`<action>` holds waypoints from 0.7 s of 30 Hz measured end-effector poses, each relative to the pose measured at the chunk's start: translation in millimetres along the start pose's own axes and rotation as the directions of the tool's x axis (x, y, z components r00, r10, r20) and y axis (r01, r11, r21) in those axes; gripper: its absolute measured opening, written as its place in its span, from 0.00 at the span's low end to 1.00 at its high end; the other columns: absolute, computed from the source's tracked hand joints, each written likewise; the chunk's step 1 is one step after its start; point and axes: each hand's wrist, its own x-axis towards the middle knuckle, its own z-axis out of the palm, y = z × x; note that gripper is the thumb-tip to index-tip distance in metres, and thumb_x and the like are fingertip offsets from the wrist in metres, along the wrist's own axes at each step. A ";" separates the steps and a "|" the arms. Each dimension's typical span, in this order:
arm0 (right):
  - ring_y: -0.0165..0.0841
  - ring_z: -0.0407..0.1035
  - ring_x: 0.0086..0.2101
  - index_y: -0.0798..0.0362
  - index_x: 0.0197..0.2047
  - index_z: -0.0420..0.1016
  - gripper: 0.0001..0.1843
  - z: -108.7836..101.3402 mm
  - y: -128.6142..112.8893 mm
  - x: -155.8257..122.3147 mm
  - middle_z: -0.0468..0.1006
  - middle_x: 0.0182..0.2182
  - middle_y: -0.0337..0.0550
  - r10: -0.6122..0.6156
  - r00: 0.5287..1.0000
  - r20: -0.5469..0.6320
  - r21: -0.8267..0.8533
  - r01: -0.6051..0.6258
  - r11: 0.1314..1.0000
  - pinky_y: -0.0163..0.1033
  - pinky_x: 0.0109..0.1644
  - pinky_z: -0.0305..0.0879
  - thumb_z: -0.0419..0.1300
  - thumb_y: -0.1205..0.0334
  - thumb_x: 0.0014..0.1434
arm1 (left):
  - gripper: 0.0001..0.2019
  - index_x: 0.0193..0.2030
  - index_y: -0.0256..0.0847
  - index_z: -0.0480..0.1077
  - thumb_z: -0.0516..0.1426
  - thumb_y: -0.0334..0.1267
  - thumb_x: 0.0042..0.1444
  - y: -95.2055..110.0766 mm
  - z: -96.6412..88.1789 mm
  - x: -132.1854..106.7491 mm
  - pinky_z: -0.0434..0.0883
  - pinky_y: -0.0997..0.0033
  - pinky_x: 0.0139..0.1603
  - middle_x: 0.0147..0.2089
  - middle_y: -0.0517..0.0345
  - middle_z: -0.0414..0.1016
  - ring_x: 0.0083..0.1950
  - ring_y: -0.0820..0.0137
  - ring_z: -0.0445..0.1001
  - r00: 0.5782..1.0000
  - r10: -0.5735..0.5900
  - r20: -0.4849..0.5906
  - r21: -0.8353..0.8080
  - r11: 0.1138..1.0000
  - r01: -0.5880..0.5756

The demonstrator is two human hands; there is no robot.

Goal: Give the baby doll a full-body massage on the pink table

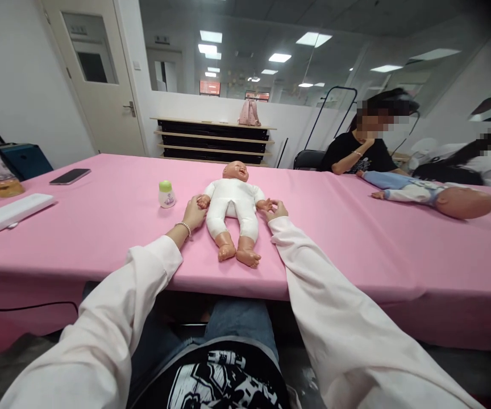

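Note:
A baby doll (233,199) with a white cloth body lies face up on the pink-covered table (326,244), its bare feet toward me. My left hand (195,212) is closed around the doll's hand on the left side. On the other side, my right hand (277,211) pinches the doll's other hand between thumb and fingers. Both doll arms are spread a little away from its body. Just left of my left hand stands a small white bottle (167,195) with a green cap.
A phone (70,176), a white elongated device (13,212) and a bottle of amber liquid (7,186) are at the left. To the right lies another doll (428,190) in blue and white. A person in black (362,150) sits behind it, with another person (471,162) farther right.

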 end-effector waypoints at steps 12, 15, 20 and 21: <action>0.36 0.70 0.44 0.51 0.44 0.58 0.17 38.3 -21.0 79.0 0.72 0.46 0.51 -0.032 0.932 -0.362 -0.058 0.011 0.998 0.42 0.49 0.66 0.47 0.47 0.61 | 0.21 0.55 0.38 0.50 0.51 0.29 0.56 25.9 49.1 78.7 0.68 0.64 0.52 0.54 0.44 0.64 0.51 0.67 0.69 0.928 0.224 -0.297 -0.005 0.972 -0.237; 0.37 0.69 0.47 0.52 0.45 0.57 0.17 49.1 -14.5 98.8 0.72 0.46 0.52 -0.014 0.942 -0.335 -0.033 0.003 0.999 0.44 0.53 0.63 0.43 0.48 0.62 | 0.13 0.50 0.40 0.54 0.49 0.32 0.59 24.6 59.1 93.6 0.64 0.62 0.57 0.58 0.43 0.63 0.59 0.66 0.63 0.900 0.332 -0.283 0.124 0.943 -0.309; 0.33 0.72 0.44 0.53 0.48 0.61 0.21 61.5 4.8 124.3 0.73 0.48 0.51 -0.072 0.964 -0.254 0.010 0.077 0.997 0.43 0.53 0.63 0.39 0.49 0.63 | 0.08 0.47 0.40 0.58 0.45 0.34 0.62 10.9 68.9 112.8 0.59 0.56 0.61 0.62 0.43 0.60 0.63 0.64 0.58 0.854 0.446 -0.267 0.252 0.888 -0.384; 0.33 0.72 0.44 0.53 0.49 0.62 0.21 62.8 9.0 127.9 0.73 0.49 0.51 -0.093 0.970 -0.225 0.005 0.097 0.995 0.42 0.52 0.64 0.40 0.49 0.63 | 0.09 0.48 0.40 0.58 0.45 0.34 0.62 7.1 70.4 117.3 0.58 0.56 0.61 0.64 0.43 0.58 0.64 0.64 0.58 0.850 0.457 -0.261 0.265 0.881 -0.392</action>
